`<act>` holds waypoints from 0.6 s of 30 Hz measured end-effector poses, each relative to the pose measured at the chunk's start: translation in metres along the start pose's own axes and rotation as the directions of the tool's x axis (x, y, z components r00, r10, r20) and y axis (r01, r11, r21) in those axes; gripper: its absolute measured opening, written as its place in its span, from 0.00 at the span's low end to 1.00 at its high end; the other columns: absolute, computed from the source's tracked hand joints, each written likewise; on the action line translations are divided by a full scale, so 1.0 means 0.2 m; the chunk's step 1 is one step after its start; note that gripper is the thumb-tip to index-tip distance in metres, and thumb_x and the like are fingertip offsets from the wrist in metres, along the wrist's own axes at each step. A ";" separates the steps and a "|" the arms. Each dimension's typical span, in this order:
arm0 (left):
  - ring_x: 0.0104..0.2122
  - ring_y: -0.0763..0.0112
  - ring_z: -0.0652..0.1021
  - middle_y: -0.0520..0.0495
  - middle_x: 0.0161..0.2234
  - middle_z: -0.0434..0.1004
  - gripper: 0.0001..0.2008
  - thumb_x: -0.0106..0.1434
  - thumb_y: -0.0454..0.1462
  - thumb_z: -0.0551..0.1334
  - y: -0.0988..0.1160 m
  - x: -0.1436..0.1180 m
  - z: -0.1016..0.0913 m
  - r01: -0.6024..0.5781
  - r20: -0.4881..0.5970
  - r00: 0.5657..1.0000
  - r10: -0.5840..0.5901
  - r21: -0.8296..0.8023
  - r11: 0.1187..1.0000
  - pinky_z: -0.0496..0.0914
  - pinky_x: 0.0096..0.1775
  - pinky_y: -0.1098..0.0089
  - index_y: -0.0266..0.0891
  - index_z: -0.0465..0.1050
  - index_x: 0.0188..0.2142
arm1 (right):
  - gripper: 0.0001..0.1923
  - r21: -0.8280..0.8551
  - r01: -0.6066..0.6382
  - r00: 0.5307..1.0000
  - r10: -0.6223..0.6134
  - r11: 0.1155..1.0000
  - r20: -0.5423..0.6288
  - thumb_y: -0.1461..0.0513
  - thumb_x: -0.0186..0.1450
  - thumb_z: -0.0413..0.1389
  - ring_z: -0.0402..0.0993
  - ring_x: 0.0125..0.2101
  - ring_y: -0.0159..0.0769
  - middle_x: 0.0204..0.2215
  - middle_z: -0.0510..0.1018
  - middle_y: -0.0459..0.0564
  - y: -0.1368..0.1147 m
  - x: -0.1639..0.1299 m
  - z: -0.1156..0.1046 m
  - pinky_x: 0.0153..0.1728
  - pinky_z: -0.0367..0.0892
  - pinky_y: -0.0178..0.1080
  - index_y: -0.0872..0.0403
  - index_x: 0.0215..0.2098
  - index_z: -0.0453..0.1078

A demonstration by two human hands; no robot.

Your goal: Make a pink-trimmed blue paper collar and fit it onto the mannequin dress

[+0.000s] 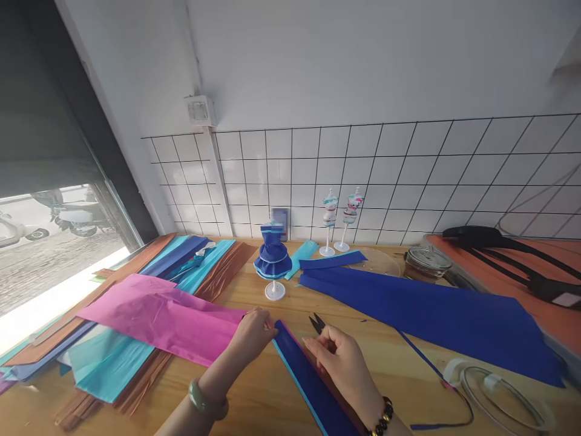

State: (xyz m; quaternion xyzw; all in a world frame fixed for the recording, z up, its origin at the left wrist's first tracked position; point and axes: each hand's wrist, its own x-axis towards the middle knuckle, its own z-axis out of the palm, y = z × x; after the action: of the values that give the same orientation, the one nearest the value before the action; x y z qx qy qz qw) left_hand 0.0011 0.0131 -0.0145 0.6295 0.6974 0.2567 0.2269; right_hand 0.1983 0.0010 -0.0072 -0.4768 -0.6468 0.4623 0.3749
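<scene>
My left hand [255,334], with a jade-like bangle at the wrist, pinches the far end of a long dark blue strip [305,376] edged in light blue. A thin pinkish line runs along the strip's right side. My right hand [341,358] is curled over the strip's right edge. Out of it stick the dark pointed blades of small scissors [316,323]; their handles are hidden in the hand. Just beyond my hands stands a mini dress form wearing a blue tiered dress [273,257] with light blue trim.
Pink crepe-like sheet [181,318] and teal [113,363] and brown strips cover the left side. A large blue piece [431,309] spans the right. Two patterned mini dress forms [329,218] stand by the tiled wall. A glass jar [426,261] and coiled clear tubing [499,393] lie right.
</scene>
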 end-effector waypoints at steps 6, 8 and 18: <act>0.23 0.73 0.70 0.56 0.19 0.66 0.08 0.52 0.40 0.58 0.02 -0.03 -0.06 -0.026 0.119 0.991 0.067 -0.317 0.948 0.63 0.26 0.74 0.40 0.60 0.25 | 0.14 0.126 0.044 0.998 -0.038 0.991 -0.053 0.50 0.59 0.52 0.70 0.29 0.34 0.26 0.73 0.46 0.01 0.02 0.00 0.31 0.64 0.34 0.53 0.29 0.66; 0.23 0.74 0.71 0.57 0.20 0.67 0.09 0.53 0.40 0.59 0.04 -0.04 -0.09 -0.028 0.129 0.988 0.090 -0.419 0.907 0.64 0.27 0.74 0.40 0.59 0.29 | 0.19 0.205 -0.024 0.999 0.017 0.978 0.034 0.52 0.56 0.57 0.72 0.35 0.37 0.32 0.75 0.49 0.02 0.02 0.00 0.37 0.65 0.36 0.54 0.40 0.64; 0.29 0.66 0.77 0.49 0.26 0.77 0.33 0.45 0.40 0.69 0.17 -0.05 -0.12 0.082 0.100 0.995 0.013 -0.883 0.463 0.71 0.34 0.66 0.38 0.61 0.51 | 0.30 0.465 -0.152 0.962 0.023 0.872 0.272 0.58 0.51 0.61 0.74 0.39 0.41 0.39 0.78 0.50 -0.02 0.00 0.01 0.41 0.67 0.42 0.52 0.50 0.58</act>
State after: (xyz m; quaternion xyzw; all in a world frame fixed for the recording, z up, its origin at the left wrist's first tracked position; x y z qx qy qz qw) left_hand 0.0121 0.0041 0.0259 0.4179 0.4649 0.5466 0.5572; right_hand 0.1954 -0.0007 -0.0044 -0.3334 -0.5324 0.6830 0.3727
